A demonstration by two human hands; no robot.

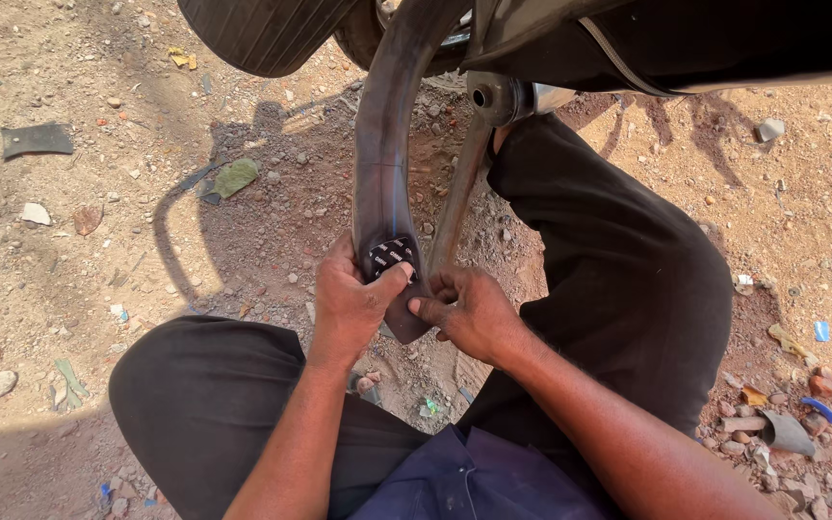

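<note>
Black rubber tube point(382, 164), one only, pinched by left hand point(351, 303) and right hand point(474, 313); one dark printed patch point(390, 257) sits under the left thumb.

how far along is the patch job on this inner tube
Done: a dark patch already sits on the black inner tube. In hand: the left hand thumbs it down while the right hand pinches the tube's lower fold. Left: the tube hangs outside the tyre, not refitted.
</note>
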